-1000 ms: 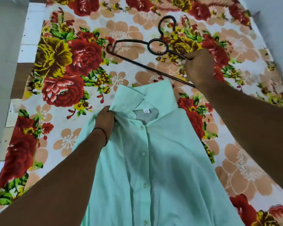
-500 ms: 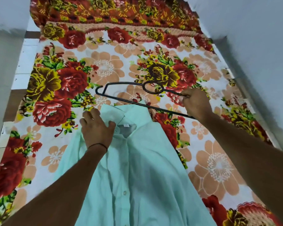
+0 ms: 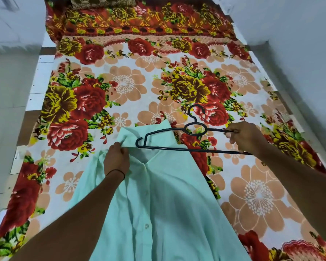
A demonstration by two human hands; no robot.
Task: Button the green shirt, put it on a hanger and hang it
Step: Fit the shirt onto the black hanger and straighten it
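1. Green shirt (image 3: 169, 204): pale mint woven cloth, soft and lightly creased, lying front-up on the bedsheet (image 3: 124, 85), collar end away from the person. Placket runs down the middle w/ one small round pale button (image 3: 146, 226) visible; neck opening is parted below the collar.
2. Collar (image 3: 154, 134): stands up, a flat pointed flap, its left corner bunched.
3. Left hand (image 3: 117, 159): fingers pinched together on the shirt's left collar corner, cloth gathered under the fingertips. Thin dark band (image 3: 117, 171) circles the wrist.
4. Hanger (image 3: 188, 140): thin dark rod, looks like plastic, triangular frame w/ a ring at the neck and a curved hook on top. Held across the shirt's collar; its left shoulder end, bent into a small hook, overlaps the collar cloth. Whether it touches the cloth: cannot tell.
5. Right hand (image 3: 243, 138): to the right of the shirt, fingers closed on the hanger's right upper arm; the bottom bar passes under the hand.
6. Bedsheet: smooth printed fabric, large red, yellow and peach flowers on white, spread flat beneath the shirt; red patterned border band at the far end.
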